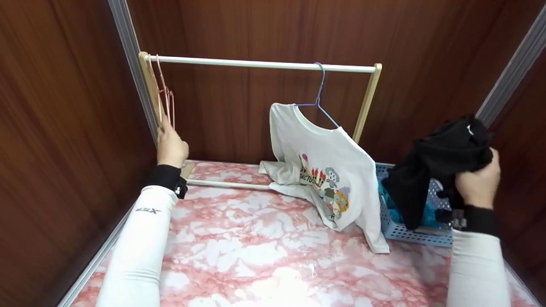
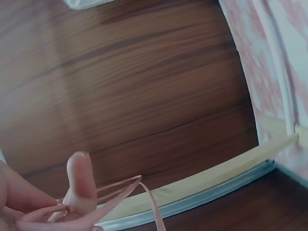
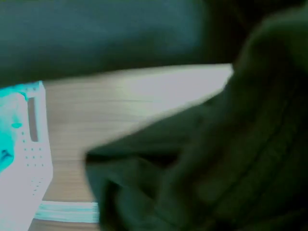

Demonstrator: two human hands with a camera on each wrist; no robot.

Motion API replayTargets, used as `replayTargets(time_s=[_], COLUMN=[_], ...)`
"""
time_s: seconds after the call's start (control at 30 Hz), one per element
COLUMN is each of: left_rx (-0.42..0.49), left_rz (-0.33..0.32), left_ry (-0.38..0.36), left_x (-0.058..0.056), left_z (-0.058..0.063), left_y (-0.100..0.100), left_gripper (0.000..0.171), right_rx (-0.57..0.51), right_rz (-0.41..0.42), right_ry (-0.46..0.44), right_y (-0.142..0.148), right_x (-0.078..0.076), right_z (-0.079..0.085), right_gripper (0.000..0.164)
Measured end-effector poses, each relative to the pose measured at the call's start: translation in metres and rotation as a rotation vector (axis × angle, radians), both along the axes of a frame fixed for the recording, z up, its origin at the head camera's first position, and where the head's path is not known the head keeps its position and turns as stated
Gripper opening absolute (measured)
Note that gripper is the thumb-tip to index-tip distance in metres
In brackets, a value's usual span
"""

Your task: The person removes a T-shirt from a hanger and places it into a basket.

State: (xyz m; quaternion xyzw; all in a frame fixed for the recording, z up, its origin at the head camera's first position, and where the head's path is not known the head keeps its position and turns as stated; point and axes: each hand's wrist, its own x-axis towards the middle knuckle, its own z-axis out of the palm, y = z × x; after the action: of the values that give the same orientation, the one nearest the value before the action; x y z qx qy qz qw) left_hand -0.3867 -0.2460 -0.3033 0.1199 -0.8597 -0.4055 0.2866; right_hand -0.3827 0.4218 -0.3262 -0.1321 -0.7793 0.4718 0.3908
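My left hand [image 1: 172, 147] grips a pink clothes hanger [image 2: 118, 202] at the left end of the rack; the thumb and fingers [image 2: 81, 180] close around its thin frame in the left wrist view. Pink hangers [image 1: 161, 91] hang there from the rail. On the right, my right hand [image 1: 480, 181] holds a bunched black garment [image 1: 448, 149] up over the blue basket [image 1: 418, 236]. The garment fills much of the right wrist view and hides part of the hand. A white printed T-shirt [image 1: 328, 166] hangs from a blue hanger [image 1: 318, 87], its hem touching the table.
The rack has a white rail [image 1: 239, 64], wooden posts [image 1: 367, 102] and a low white bar [image 1: 230, 184]. Turquoise cloth [image 1: 428, 218] lies in the perforated basket. Brown wood-grain panels [image 1: 222, 123] enclose the pink marbled table [image 1: 239, 256] on three sides.
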Motion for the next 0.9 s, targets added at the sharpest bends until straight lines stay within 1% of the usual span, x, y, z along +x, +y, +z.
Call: replayTargets(time_s=[0.07,0.13,0.23,0.3,0.47,0.57,0.63,0.7,0.8,0.83,0.9], left_rx=[-0.043,-0.082,-0.149,-0.185,-0.251,-0.309,-0.349,-0.379,-0.409,-0.415,-0.425], left_rz=[-0.005,0.002,0.028,0.046,0.102,0.133,0.153,0.170,0.183,0.180,0.171], left_ry=[0.015,0.038,0.084,0.120,0.160,0.190,0.223,0.249,0.269,0.262,0.249], left_x=[0.000,0.000,-0.001,-0.001,-0.003,-0.004,-0.004,-0.005,-0.006,-0.006,-0.006], left_z=[-0.002,-0.004,-0.007,-0.010,-0.017,-0.021,-0.023,-0.026,-0.029,-0.029,-0.029], left_y=[0.004,0.007,0.009,0.010,0.010,0.010,0.009,0.009,0.010,0.011,0.013], left_gripper=[0.084,0.084,0.080,0.076,0.065,0.058,0.054,0.051,0.047,0.047,0.048], right_rx=[-0.024,-0.011,0.054,0.114,0.248,0.329,0.401,0.488,0.617,0.655,0.698], right_rz=[-0.023,-0.029,-0.013,0.015,0.060,0.075,0.113,0.177,0.306,0.342,0.402], right_ry=[0.016,0.033,0.013,-0.025,-0.177,-0.265,-0.358,-0.476,-0.640,-0.683,-0.754], right_y=[-0.003,-0.006,-0.010,-0.011,-0.015,-0.016,-0.016,-0.015,-0.014,-0.014,-0.015], right_x=[-0.014,-0.028,-0.044,-0.051,-0.061,-0.064,-0.064,-0.063,-0.061,-0.059,-0.056], right_z=[-0.002,-0.008,-0.021,-0.033,-0.062,-0.076,-0.082,-0.085,-0.086,-0.086,-0.087], right_gripper=[0.054,0.057,0.058,0.064,0.087,0.087,0.082,0.075,0.068,0.069,0.075])
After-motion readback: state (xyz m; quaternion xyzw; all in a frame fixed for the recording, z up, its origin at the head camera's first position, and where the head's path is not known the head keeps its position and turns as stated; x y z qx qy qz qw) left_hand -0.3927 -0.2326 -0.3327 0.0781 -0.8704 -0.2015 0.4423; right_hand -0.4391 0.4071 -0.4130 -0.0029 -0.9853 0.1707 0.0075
